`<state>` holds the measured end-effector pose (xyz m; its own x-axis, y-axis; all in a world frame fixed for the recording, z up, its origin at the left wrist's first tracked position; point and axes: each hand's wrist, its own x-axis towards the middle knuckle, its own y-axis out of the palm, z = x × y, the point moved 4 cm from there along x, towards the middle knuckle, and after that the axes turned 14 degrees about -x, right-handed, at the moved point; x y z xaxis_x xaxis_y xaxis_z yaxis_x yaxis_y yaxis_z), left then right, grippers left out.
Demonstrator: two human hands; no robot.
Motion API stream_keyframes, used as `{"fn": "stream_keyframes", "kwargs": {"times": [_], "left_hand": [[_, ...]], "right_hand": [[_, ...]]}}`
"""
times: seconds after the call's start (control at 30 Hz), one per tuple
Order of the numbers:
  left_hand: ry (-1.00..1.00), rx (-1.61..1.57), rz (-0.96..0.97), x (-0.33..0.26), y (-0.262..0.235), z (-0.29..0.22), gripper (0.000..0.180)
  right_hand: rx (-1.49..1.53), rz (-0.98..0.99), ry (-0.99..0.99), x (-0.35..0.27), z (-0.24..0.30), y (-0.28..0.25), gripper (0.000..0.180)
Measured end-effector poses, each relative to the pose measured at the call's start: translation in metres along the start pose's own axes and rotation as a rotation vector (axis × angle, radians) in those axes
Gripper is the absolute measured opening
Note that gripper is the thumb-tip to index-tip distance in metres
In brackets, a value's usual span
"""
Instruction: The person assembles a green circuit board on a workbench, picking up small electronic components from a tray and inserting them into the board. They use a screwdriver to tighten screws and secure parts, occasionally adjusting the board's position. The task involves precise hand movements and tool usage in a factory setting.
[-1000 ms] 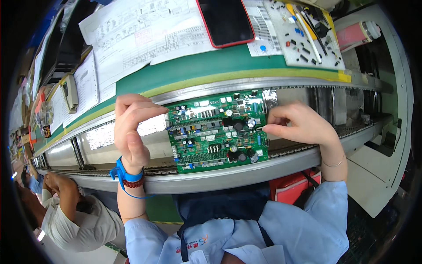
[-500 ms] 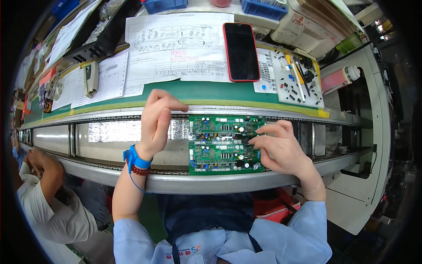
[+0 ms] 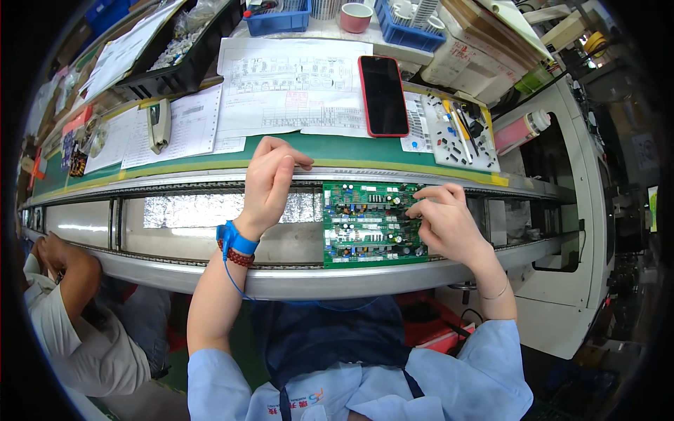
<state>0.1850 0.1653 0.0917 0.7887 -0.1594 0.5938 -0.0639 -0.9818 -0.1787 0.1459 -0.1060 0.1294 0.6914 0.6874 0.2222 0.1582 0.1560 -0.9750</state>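
Note:
A green circuit board [image 3: 372,228], crowded with small components, lies across the two rails of a conveyor. My right hand [image 3: 449,224] reaches over its right side. Its bent fingers are apart, with the fingertips at the parts there; no held piece shows. Left of the board, my left hand [image 3: 268,186] hovers near the far rail [image 3: 203,179], index finger pointing right and the other fingers loosely curled. Nothing is visible in it. A blue wrist strap [image 3: 239,240] with a cord circles that wrist beside a beaded bracelet.
Beyond the rail lie printed sheets [image 3: 267,116], a red-edged phone [image 3: 383,98], a stapler [image 3: 159,126] and a pad with loose components [image 3: 449,140]. Blue bins [image 3: 277,24] stand farther back. Another person's arm [image 3: 74,270] is at the left; a white machine [image 3: 562,281] stands right.
The circuit board has shifted right along the rails. My left hand has moved right too, while the right hand stays over the board's right side. The head view has shifted slightly.

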Motion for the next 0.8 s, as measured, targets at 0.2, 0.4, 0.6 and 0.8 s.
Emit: {"fn": "stream_keyframes", "kwargs": {"times": [0.2, 0.4, 0.6, 0.8], "left_hand": [[-0.020, 0.059, -0.026, 0.000, -0.006, 0.001, 0.040], [-0.055, -0.018, -0.127, -0.001, -0.003, 0.011, 0.043], [-0.095, -0.047, -0.165, -0.002, -0.012, 0.017, 0.044], [-0.077, -0.109, -0.163, -0.001, -0.009, 0.014, 0.043]], "right_hand": [[0.116, -0.221, 0.064, 0.005, 0.034, -0.013, 0.029], [0.305, -0.142, -0.184, 0.025, 0.124, 0.024, 0.033], [0.236, -0.250, -0.027, 0.028, 0.104, 0.015, 0.034], [0.118, -0.204, 0.324, -0.004, 0.044, 0.006, 0.030]]}}
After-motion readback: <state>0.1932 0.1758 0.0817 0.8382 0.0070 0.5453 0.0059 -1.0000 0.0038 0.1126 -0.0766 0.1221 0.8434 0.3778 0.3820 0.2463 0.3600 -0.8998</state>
